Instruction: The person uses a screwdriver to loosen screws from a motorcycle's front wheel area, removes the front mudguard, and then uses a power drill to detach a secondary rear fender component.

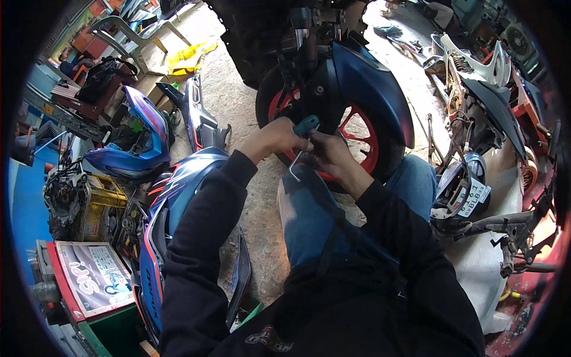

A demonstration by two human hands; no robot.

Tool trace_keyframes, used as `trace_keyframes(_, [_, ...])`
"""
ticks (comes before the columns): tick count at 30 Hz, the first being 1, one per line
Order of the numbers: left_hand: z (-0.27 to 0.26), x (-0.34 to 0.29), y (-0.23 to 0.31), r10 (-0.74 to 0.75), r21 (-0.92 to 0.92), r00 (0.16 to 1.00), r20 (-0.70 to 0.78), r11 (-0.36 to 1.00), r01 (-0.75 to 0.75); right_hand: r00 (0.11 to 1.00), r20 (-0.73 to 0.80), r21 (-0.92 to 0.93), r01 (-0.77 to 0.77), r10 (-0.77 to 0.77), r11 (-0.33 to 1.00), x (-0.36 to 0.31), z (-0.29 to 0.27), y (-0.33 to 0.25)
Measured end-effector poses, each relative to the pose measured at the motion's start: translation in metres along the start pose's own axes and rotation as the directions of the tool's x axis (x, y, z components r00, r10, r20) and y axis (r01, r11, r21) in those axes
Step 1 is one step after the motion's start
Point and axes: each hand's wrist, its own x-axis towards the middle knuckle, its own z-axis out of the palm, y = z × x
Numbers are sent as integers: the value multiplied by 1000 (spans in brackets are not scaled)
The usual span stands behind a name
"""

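My two hands meet in front of the motorcycle's front wheel (370, 140), which has red spokes. My left hand (275, 139) is closed around a tool with a dark green handle (307, 125). Close against it, my right hand (333, 154) has its fingers curled together at a thin silver metal rod (294, 165). The rod slants down past the fingers and bends at its lower end, above my knee. Whether rod and green handle are one piece is hidden by my fingers. A dark blue front fender (372, 80) arches over the wheel.
Blue-purple body panels (178, 190) lie on the floor to the left, near an engine (65, 199) and a red-edged box (98, 276). On the right are a dark frame tube (493, 223), a license plate (474, 197) and stacked fairings (493, 107). A yellow cloth (189, 58) lies farther back.
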Motion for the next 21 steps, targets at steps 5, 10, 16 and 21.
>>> trace_keyframes(5, [3, -3, -4, 38, -328, 993, 116, 945, 2, 1000, 25, 46, -2, 1, 999, -3, -1, 0])
trace_keyframes(10, [9, 2, -2, 22, 159, 993, -115, 987, -3, 993, -117, -33, -3, 0, 999, 4, 4, 3])
trace_keyframes(16, [5, 3, 2, 49, 12, 996, -71, 999, -48, 999, -37, 36, -33, 34, 999, 6, -8, 5])
trace_keyframes(21, [2, 3, 3, -17, -2, 1000, -8, 1000, 17, 999, -38, 103, -3, 7, 995, 1, -3, -3])
